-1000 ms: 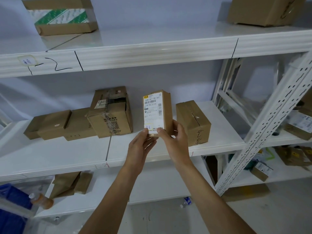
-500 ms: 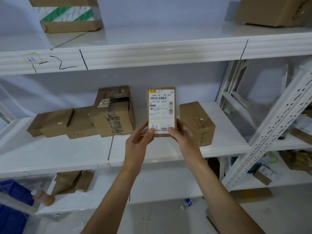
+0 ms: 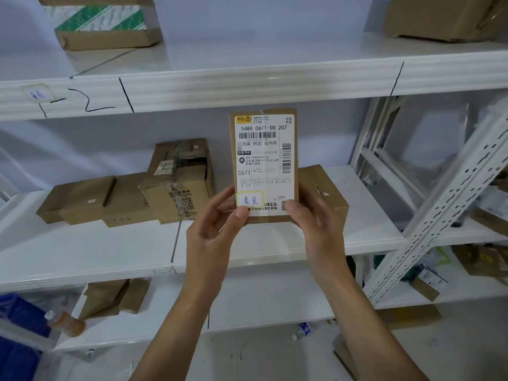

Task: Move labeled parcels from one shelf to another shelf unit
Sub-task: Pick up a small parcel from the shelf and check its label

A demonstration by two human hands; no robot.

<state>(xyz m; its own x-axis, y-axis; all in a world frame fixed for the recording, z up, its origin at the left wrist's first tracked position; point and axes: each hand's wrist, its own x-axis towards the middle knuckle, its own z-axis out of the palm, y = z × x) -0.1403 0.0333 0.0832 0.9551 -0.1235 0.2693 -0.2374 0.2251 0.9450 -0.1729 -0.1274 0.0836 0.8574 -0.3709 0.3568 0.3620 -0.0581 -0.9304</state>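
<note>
In front of the white metal middle shelf, a small flat brown cardboard parcel is held upright in the air, clear of the shelf surface, with its white printed shipping label turned toward the camera; the label carries barcodes, the code C671 and a small yellow-edged sticker with blue handwriting at its lower left corner; the parcel is gripped at its bottom end by both hands; the left hand is closed on the lower left corner, its thumb pressed on the front face just below the sticker; the right hand is closed on the lower right corner, its thumb laid against the label edge; behind the right hand, a brown cardboard box with a taped seam stands on the middle shelf, partly hidden by the parcel; to the left on the same shelf, a taller brown carton with a torn-open top is set beside a row of low flat brown boxes, touching them; on the upper shelf, whose front edge bears black handwritten marks, a brown box with green-and-white striped tape is placed at the left and a plain brown box at the right; a second white shelf unit with a perforated slanted upright stands at the right.
</note>
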